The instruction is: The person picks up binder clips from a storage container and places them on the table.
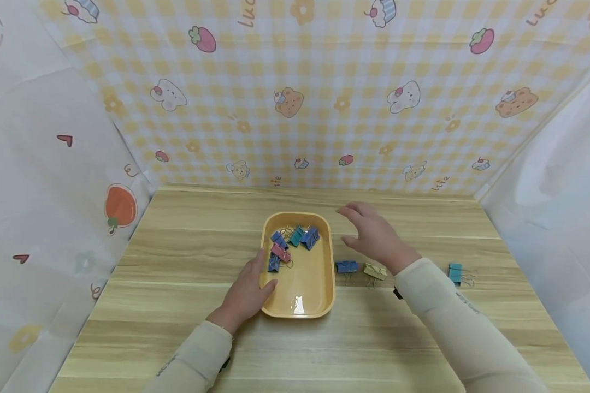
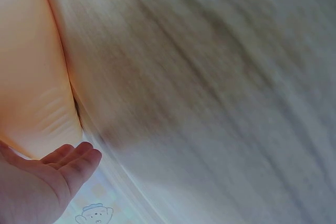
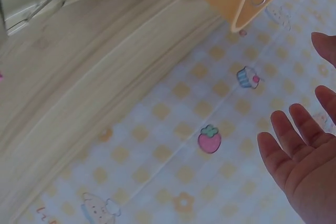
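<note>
A yellow-orange tray (image 1: 300, 315) stands on the table with several binder clips at its far left: blue ones (image 1: 310, 238), a teal one (image 1: 296, 236) and a pink one (image 1: 281, 252). My left hand (image 1: 244, 293) rests along the tray's left side, thumb by the rim. In the left wrist view its fingers (image 2: 79, 169) are extended beside the tray wall (image 2: 31, 66). Right of the tray my right hand (image 1: 373, 233) hovers, fingers spread and holding nothing. Nearest below it lie a blue binder clip (image 1: 346, 267) and a pale yellow binder clip (image 1: 375, 272).
Farther right on the wood-grain table (image 1: 373, 338) lies a teal binder clip (image 1: 455, 274). A yellow checked cloth (image 1: 319, 131) hangs along the table's back edge. White cloths border the left and right sides.
</note>
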Demonstrator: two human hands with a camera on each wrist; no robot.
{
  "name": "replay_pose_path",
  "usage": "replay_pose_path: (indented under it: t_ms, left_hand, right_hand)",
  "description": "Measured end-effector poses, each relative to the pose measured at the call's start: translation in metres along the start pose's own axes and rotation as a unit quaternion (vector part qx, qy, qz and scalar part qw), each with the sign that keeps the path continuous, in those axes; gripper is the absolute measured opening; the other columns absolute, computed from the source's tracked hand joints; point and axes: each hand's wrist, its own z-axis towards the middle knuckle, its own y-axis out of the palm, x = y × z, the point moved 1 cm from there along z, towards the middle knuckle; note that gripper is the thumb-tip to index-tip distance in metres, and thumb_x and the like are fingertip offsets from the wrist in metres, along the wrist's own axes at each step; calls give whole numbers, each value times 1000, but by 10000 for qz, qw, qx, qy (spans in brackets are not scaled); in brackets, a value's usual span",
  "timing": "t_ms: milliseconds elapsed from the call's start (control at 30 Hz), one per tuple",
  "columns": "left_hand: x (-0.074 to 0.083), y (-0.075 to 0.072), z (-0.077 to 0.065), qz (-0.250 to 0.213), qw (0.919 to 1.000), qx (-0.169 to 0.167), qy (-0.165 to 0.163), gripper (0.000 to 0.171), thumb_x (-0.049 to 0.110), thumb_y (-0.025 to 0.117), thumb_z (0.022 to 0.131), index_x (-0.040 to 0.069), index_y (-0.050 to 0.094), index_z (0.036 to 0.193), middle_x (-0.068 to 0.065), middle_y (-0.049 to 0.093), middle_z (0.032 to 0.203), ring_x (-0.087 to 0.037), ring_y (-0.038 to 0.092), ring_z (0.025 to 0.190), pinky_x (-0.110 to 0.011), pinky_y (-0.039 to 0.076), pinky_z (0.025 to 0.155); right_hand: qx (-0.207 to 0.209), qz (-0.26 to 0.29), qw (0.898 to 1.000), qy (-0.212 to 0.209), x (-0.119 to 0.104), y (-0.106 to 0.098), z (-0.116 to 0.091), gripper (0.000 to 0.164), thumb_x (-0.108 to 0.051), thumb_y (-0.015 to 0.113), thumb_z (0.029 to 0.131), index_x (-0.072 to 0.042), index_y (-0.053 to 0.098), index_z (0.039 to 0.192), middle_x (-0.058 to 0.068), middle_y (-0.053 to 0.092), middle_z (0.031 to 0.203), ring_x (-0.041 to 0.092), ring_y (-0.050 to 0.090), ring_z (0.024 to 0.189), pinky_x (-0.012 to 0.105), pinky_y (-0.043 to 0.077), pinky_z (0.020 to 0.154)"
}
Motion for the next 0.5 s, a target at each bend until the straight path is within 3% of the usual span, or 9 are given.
replay_pose_path:
  t_ms: [300,500]
  left_hand:
    - [-3,2,1,69,10000,-8,-29,82,33,60,94,12,10,156,-23,31,152,-40,33,138,-54,31,110]
    - [-1,0,0,38,10000,-32,-65,82,33,60,94,12,11,156,-23,30,152,-40,33,138,-54,30,110]
  right_hand:
    - [-399,-139,9986,-330,-27,10,11,65,-20,77,82,-12,50,140,16,46,143,35,50,124,49,48,96]
    - [-490,-332,9950,-802,-39,17,18,68,-20,79,80,-13,49,140,17,47,142,36,49,126,49,45,99]
